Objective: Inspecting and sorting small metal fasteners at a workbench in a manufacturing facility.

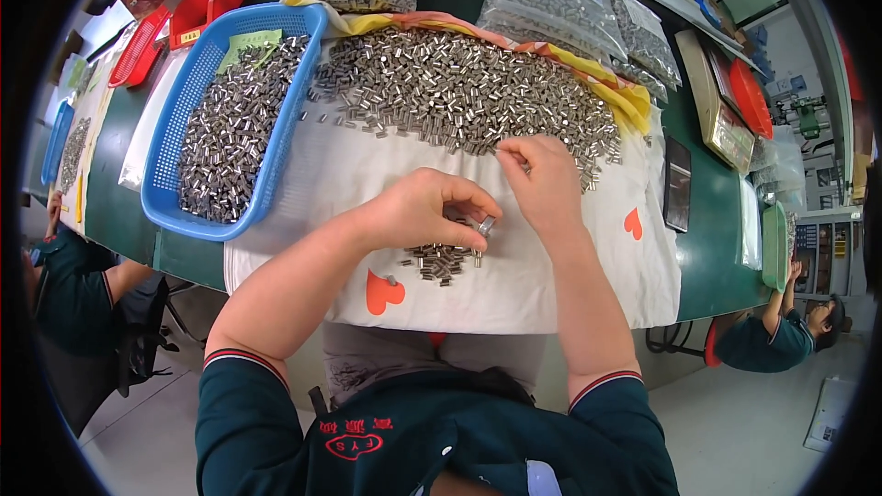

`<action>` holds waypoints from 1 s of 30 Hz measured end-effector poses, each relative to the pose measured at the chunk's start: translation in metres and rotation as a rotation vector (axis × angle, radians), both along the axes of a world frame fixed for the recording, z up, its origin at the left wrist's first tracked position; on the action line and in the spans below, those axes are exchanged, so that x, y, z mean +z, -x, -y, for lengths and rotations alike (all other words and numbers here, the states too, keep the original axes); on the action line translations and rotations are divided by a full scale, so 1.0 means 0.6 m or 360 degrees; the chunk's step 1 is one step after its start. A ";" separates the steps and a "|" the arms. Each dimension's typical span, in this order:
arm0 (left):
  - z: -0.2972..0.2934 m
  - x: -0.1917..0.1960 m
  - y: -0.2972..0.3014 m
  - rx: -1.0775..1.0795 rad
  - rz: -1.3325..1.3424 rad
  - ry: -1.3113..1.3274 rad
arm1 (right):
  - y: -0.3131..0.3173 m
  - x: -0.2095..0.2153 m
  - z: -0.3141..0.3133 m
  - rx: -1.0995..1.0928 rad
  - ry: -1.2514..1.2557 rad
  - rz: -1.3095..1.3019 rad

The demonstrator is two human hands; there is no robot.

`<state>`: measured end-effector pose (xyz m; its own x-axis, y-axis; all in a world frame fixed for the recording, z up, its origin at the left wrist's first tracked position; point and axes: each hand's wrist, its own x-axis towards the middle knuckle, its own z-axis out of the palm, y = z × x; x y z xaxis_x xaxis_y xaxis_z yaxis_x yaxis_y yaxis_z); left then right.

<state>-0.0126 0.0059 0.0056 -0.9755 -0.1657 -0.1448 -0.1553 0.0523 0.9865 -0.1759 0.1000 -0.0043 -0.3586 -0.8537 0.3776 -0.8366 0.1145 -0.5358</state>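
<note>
My left hand (430,209) is closed, with a few small metal sleeves (486,224) pinched between thumb and fingertips. Just below it, a small heap of the same sleeves (439,264) lies on the white cloth (514,298). My right hand (546,186) has its thumb and fingers drawn together at the front edge of a wide pile of shiny sleeves (459,92). What it pinches, if anything, is mostly hidden by the fingers. One loose sleeve (391,280) rests on a red heart print nearer me.
A blue plastic basket (266,179) full of sleeves stands at the left. Clear bags (551,0) of metal parts lie behind the pile. A dark phone (677,184) is at the right on the green table (721,266). Other people sit at both sides.
</note>
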 end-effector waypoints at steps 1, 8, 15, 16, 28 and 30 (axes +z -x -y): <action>0.001 -0.002 -0.001 0.0001 -0.0001 -0.0001 | -0.005 -0.005 0.006 0.0001 -0.0001 -0.0001; 0.009 -0.026 0.006 0.0205 -0.0110 -0.0348 | -0.011 -0.005 0.003 0.0021 -0.0176 -0.0350; 0.019 -0.022 0.007 0.0492 -0.0151 -0.0604 | -0.020 0.034 -0.016 0.0104 -0.0114 0.0834; 0.019 -0.020 0.007 0.0533 -0.0147 -0.0592 | -0.023 0.038 -0.019 0.0105 -0.0114 0.0836; 0.018 -0.035 0.007 0.0515 -0.0130 -0.0435 | -0.042 0.033 -0.020 0.0279 0.0045 0.0270; 0.017 -0.034 0.001 0.0566 -0.0072 -0.0312 | -0.051 0.028 -0.014 0.0302 0.0168 0.0092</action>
